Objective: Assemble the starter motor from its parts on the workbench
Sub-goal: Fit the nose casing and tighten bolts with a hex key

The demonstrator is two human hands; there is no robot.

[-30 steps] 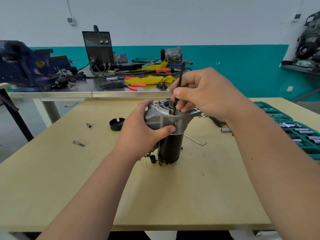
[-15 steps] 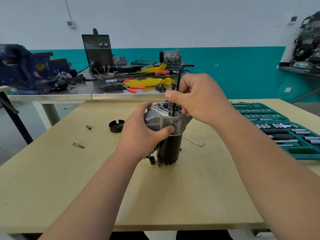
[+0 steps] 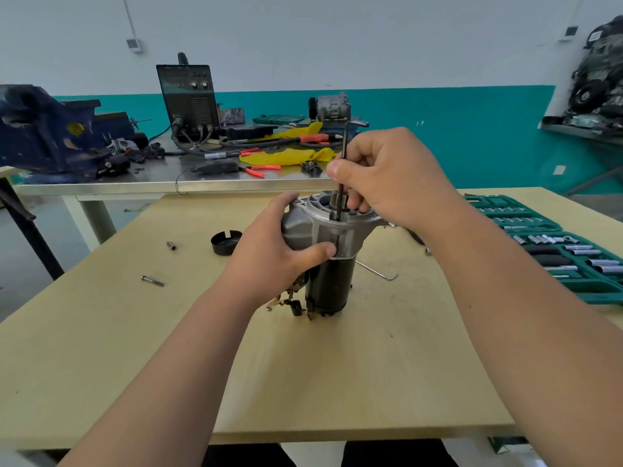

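Left hand (image 3: 269, 261) grips motor (image 3: 332, 288) at frame centre, right hand (image 3: 394, 176) pinches hex key (image 3: 344, 143) upright in its top. 2 risks: key tilts and cams out, or motor tips if the grip slackens

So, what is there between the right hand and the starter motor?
A black hex key: the right hand pinches its upright shaft, whose lower end enters the starter motor housing. Seen in the head view.

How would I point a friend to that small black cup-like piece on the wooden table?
Start at the wooden workbench and find the starter motor standing upright on it. Left of the motor, a little farther back, sits the black cap. It alone is round, dark and open-topped with a notch in its rim; the bolt nearby is thin and silvery.
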